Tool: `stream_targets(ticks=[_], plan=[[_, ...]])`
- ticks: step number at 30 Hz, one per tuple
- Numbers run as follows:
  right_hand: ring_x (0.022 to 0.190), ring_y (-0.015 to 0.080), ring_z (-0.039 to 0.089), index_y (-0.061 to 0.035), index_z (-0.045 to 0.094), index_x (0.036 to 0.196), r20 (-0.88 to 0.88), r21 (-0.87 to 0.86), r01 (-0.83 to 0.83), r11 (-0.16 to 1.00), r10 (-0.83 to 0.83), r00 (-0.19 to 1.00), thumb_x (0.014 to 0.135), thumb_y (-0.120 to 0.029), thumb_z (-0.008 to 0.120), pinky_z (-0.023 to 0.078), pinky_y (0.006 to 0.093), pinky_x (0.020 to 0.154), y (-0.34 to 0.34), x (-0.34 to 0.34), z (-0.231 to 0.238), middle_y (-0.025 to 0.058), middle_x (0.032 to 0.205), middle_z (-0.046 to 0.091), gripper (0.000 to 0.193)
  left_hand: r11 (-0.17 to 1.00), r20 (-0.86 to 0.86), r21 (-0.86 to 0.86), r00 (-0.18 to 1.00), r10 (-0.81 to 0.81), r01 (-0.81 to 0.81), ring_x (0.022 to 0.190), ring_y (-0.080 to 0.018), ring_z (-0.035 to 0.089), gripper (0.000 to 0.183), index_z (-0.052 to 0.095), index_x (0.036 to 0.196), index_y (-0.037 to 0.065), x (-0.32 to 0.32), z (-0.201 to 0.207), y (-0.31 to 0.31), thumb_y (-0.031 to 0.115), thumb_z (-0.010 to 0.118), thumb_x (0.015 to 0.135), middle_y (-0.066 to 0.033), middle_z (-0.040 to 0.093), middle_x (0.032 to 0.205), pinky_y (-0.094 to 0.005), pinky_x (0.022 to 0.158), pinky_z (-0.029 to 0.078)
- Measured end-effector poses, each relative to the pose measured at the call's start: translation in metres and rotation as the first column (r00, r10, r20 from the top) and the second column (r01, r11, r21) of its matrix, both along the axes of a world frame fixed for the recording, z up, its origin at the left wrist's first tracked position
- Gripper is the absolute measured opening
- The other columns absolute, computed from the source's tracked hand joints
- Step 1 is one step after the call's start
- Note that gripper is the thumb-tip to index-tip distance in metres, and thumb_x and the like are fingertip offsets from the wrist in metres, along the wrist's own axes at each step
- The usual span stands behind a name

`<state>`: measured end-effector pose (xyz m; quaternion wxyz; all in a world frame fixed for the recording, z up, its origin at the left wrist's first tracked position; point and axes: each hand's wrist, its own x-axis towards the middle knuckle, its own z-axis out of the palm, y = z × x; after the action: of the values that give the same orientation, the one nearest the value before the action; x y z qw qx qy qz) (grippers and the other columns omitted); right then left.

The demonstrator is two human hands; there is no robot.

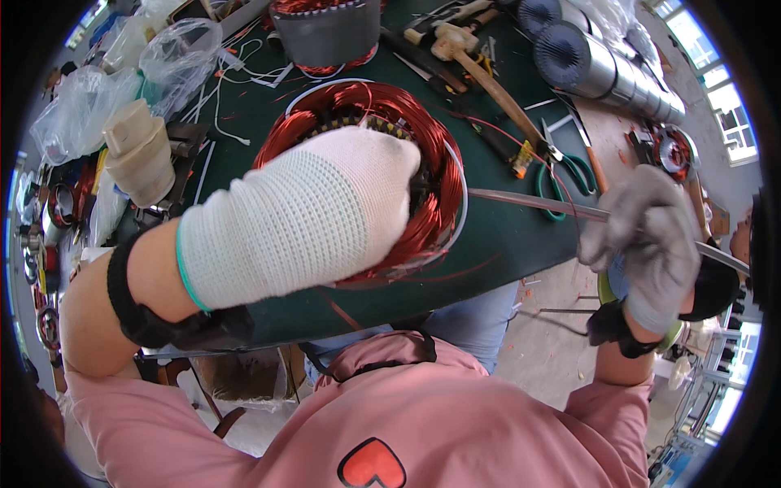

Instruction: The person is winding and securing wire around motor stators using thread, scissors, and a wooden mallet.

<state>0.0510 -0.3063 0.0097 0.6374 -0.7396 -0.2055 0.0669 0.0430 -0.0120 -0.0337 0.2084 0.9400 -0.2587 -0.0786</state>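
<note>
A motor stator with thick bundles of red copper wire (435,138) lies on the table in front of me, a pale cord around its rim. My left hand (358,187), in a white knitted glove with a green cuff edge, reaches over its middle. The fingers bend down into the opening, hidden behind the back of the hand. Off to the right, my right hand (647,232), in a greyish glove, is closed around a long narrow metal strip (533,202). The strip runs nearly level, its left end reaching the coil's right edge.
Another wound stator (329,37) stands behind. Right of it lie a wooden mallet (496,81), green-handled scissors (578,175) and a thin red wire (496,128). Ridged metal cores (598,69) line the far right. Plastic bags (85,114) and a cream plastic piece (138,154) sit left.
</note>
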Motion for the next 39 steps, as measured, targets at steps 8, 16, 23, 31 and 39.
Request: stream_targets(ticks=[8,16,23,31,39], plan=[[0.046,0.0161,0.045,-0.007,0.044,0.085,-0.245,0.322,0.34,0.883,-0.27,0.931,0.103,-0.041,0.046,0.035,0.0285,0.045,-0.094,-0.102,-0.104,0.0099,0.059,0.051,0.039,0.952,0.395,-0.09,0.888,-0.236,0.293,0.077,-0.032,0.06,0.014,0.066,0.095,0.006,-0.001,0.008,0.051,0.004,0.057,0.084,-0.0103,0.063,0.081,-0.0389,0.077,0.048],[0.064,0.0262,0.066,0.0077,0.063,0.091,-0.057,0.339,-0.044,0.94,0.067,0.996,0.099,-0.023,0.05,0.055,0.035,0.057,-0.044,-0.13,-0.094,0.0204,0.073,0.067,0.035,0.989,0.342,-0.121,0.932,0.119,-0.082,0.076,-0.031,0.061,0.014,0.064,0.101,0.002,-0.038,0.007,0.002,0.007,0.052,0.098,-0.0129,0.064,0.086,-0.0371,0.077,0.049],[0.064,0.0238,0.064,0.0064,0.06,0.095,-0.004,0.346,0.036,0.938,-0.037,0.999,0.1,-0.024,0.047,0.055,0.0338,0.058,-0.043,-0.128,-0.099,0.025,0.078,0.067,0.034,0.9,0.226,-0.428,0.954,0.197,-0.084,0.076,-0.0206,0.066,0.018,0.064,0.104,-0.003,-0.05,0.0,-0.007,0.008,0.05,0.102,-0.0127,0.066,0.084,-0.0318,0.075,0.053],[0.056,0.0217,0.058,0.0009,0.056,0.098,-0.046,0.382,0.167,0.909,-0.161,0.986,0.103,-0.029,0.045,0.048,0.0315,0.051,-0.049,-0.113,-0.104,0.0238,0.074,0.064,0.032,0.991,0.081,-0.131,0.996,0.045,-0.034,0.081,-0.0366,0.07,0.025,0.067,0.11,-0.003,-0.002,0.03,-0.006,0.011,0.052,0.095,-0.0215,0.07,0.089,-0.0409,0.076,0.054],[0.046,0.0183,0.041,-0.0083,0.044,0.091,-0.262,0.512,0.271,0.815,-0.152,0.953,0.105,-0.032,0.04,0.034,0.0331,0.047,-0.038,-0.086,-0.12,0.0118,0.06,0.052,0.028,0.921,0.024,0.284,0.958,-0.284,0.266,0.075,-0.036,0.066,0.022,0.065,0.098,-0.009,0.008,0.022,-0.001,0.01,0.056,0.092,-0.0209,0.06,0.094,-0.0443,0.062,0.054]])
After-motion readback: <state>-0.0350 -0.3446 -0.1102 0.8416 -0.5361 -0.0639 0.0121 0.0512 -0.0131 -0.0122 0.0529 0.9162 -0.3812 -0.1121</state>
